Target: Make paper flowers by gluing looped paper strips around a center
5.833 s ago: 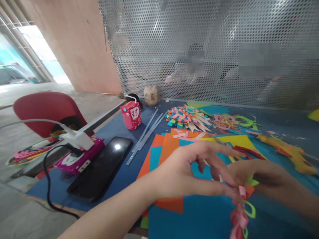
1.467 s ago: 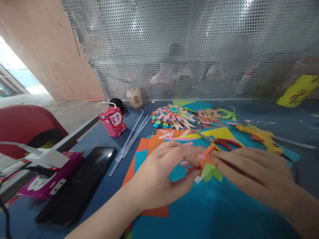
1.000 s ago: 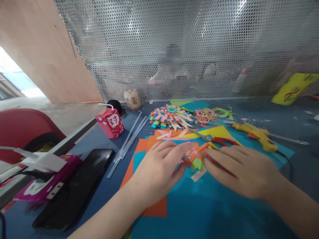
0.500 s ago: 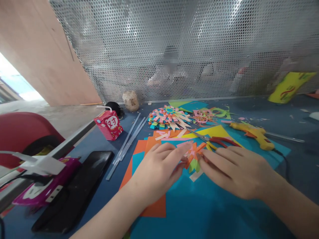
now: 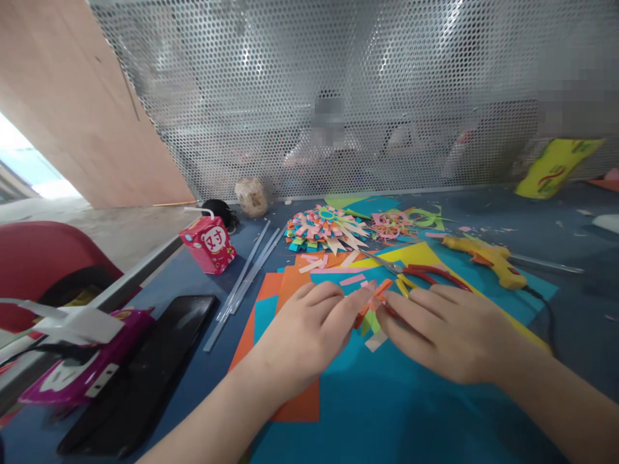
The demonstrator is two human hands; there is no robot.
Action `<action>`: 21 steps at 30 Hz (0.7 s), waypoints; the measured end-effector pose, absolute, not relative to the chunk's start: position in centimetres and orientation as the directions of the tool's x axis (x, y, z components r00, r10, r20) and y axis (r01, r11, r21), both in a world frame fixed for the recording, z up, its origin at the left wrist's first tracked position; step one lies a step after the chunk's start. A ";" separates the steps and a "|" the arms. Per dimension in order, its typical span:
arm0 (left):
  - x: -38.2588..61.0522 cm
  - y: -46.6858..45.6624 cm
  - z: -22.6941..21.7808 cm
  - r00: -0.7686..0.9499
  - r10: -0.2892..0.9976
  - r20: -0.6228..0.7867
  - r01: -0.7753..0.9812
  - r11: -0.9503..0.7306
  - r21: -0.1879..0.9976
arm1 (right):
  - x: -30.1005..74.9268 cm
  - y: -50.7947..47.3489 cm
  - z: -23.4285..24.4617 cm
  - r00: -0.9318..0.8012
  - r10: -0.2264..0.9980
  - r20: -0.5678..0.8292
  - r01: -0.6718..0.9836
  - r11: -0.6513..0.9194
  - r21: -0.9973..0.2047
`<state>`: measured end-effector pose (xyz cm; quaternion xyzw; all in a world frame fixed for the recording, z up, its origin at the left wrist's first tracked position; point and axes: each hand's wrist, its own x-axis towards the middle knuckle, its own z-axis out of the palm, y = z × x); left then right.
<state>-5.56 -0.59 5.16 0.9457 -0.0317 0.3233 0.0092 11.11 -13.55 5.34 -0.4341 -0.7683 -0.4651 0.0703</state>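
My left hand (image 5: 309, 325) and my right hand (image 5: 445, 332) meet over the blue paper sheet (image 5: 387, 406). Between their fingertips is a small paper flower of orange and pink strips (image 5: 380, 291), its middle mostly covered by my fingers. Both hands are closed, pinching it from either side. Light green strips (image 5: 370, 322) and a pale strip (image 5: 376, 341) show just below it; whether they are joined to it I cannot tell. Scissors with red handles (image 5: 425, 270) lie open beyond my right fingers. Behind them sits a larger layered paper rosette (image 5: 324, 225) with pale ribbon tails.
Clear glue sticks (image 5: 251, 274), a red drink carton (image 5: 209, 245) and a black phone (image 5: 140, 377) lie at left. A yellow glue gun (image 5: 488, 258) with its cord is at right. Paper scraps (image 5: 391, 225) are heaped before the perforated metal panel (image 5: 271, 96).
My fingertips have drawn closer together over the orange and pink paper flower, covering more of it. The view has shifted slightly; the things on the table have stayed put.
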 end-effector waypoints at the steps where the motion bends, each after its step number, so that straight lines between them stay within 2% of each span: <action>1: -5.5 -0.6 5.0 0.785 -0.054 0.617 -0.066 -0.998 -0.003 | 11.1 -13.5 5.3 -0.612 0.604 0.510 0.732 0.189 0.655; 5: -5.4 -0.5 4.6 0.781 -0.014 0.625 -0.067 -0.996 0.063 | 11.0 -13.5 5.3 -0.615 0.602 0.510 0.729 0.186 0.659; 9: -5.6 -0.8 4.7 0.775 0.051 0.630 -0.132 -0.962 0.241 | 10.8 -13.4 5.3 -0.611 0.620 0.493 0.724 0.185 0.665; 14: -5.8 -0.8 5.5 0.708 0.225 0.669 -0.117 -0.897 0.426 | 10.8 -13.8 5.5 -0.646 0.588 0.487 0.710 0.228 0.666; 17: -6.1 -0.7 6.1 0.718 0.318 0.620 -0.104 -0.831 0.547 | 10.8 -14.5 5.4 -0.652 0.544 0.529 0.725 0.240 0.646; 21: -6.6 -0.5 7.0 0.765 0.260 0.589 -0.264 -0.708 0.655 | 10.9 -15.2 5.3 -0.629 0.465 0.623 0.767 0.244 0.593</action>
